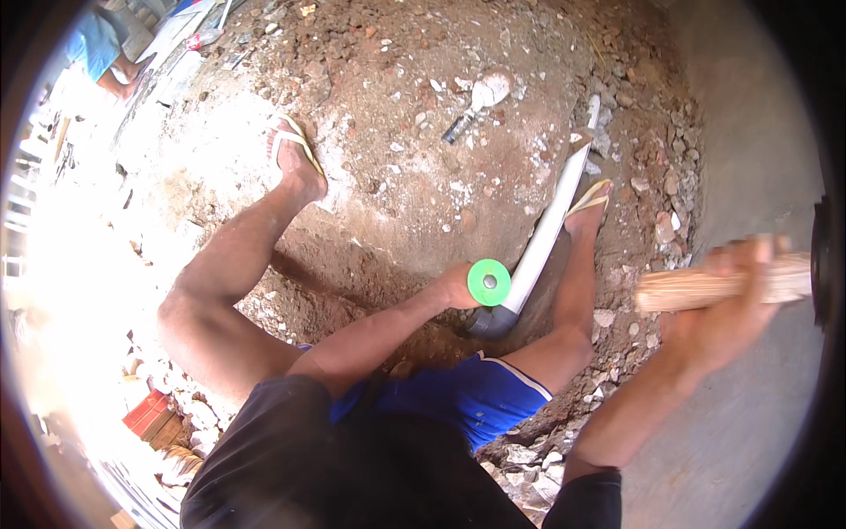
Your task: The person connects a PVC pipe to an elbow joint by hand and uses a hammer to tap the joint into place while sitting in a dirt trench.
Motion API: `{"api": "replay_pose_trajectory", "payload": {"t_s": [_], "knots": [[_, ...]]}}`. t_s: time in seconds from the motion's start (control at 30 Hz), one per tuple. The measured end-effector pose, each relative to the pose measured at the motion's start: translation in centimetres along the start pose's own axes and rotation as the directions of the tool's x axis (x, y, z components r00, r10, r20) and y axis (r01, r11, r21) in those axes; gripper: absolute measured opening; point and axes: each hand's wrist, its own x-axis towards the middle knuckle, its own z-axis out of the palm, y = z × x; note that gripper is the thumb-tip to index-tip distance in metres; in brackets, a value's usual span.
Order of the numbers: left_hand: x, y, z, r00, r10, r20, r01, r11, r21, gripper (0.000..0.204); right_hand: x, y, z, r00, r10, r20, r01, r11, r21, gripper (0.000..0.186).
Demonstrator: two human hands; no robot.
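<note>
My left hand point(456, 286) is closed around a chisel with a round green hand guard point(481, 295); its metal striking end point(490, 282) points up at me, and the shaft below is hidden. Raised at the right, my right hand point(740, 282) grips the wooden handle point(674, 291) of a hammer, whose dark head point(821, 264) is partly cut off by the rim of the view. Just right of the chisel, a white pipe point(551, 216) lies slanting in the dirt, with a dark grey elbow fitting point(493, 323) at its near end.
A trowel point(489, 91) lies on the rubble-strewn ground point(388, 176) ahead. My feet in flip-flops point(301, 145) stand wide apart. A grey wall point(749, 132) rises along the right. Red bricks point(152, 416) lie lower left. Another person's legs point(101, 57) show at the far left.
</note>
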Motion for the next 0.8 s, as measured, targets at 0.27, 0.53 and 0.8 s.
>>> {"api": "replay_pose_trajectory", "payload": {"t_s": [0.27, 0.53, 0.8], "knots": [[-5.1, 11.9, -3.8, 0.981, -0.173, 0.091, 0.184, 0.973, -0.136, 0.050, -12.4, 6.7, 0.4, 0.855, 0.508, 0.103, -0.506, 0.861, -0.049, 0.035], [-6.6, 9.7, -1.5, 0.978, -0.152, -0.141, 0.103, 0.946, -0.307, 0.053, -1.3, -6.4, -0.1, 0.998, -0.010, 0.057, 0.002, 0.991, 0.136, 0.039], [-7.2, 17.2, -2.9, 0.986, 0.134, -0.102, -0.159, 0.940, -0.301, 0.060, -15.0, 1.9, -4.5, 0.921, 0.320, 0.225, -0.302, 0.947, -0.109, 0.045]]}}
